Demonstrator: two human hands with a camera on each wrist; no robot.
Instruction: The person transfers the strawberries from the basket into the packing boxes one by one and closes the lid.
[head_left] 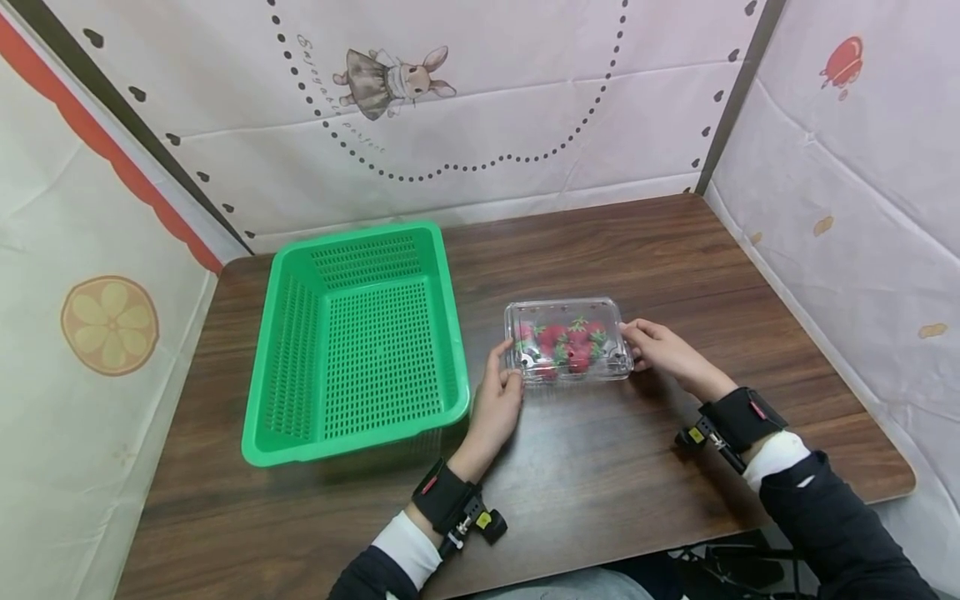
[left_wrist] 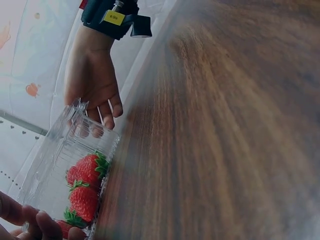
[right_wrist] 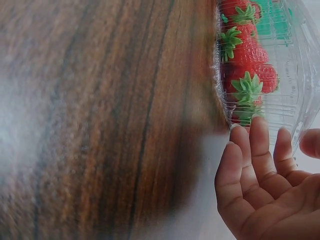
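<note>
Left fingers: the left hand sits at the left end of the clear box; thumb and fingertips curl onto its edge and pinch it; in the left wrist view only the fingertips show, at the box's near corner.
Right fingers: the right hand meets the right end of the box; its fingers lie nearly straight and close together against the plastic, the thumb apart on the other side; a light clasp, as far as the views show.
Box: a lidded clear plastic box of strawberries, flat on the table, just right of the green basket and not touching it.
Doing it well: my judgement is that the thin plastic will flex, so both ends want even, gentle pressure; hold low on the rim rather than on the lid, keep the box level so the fruit does not roll, and let neither thumb dent the lid.
Head view only: the basket, empty so far as can be seen; the gap between it and the box; both wrist straps; the printed cloth walls.
Wrist views only: the strawberries close up, red with green tops, pressed against the ribbed wall; the right hand from beneath, fingertips behind the box's far end; green of the basket through the plastic in the right wrist view.
</note>
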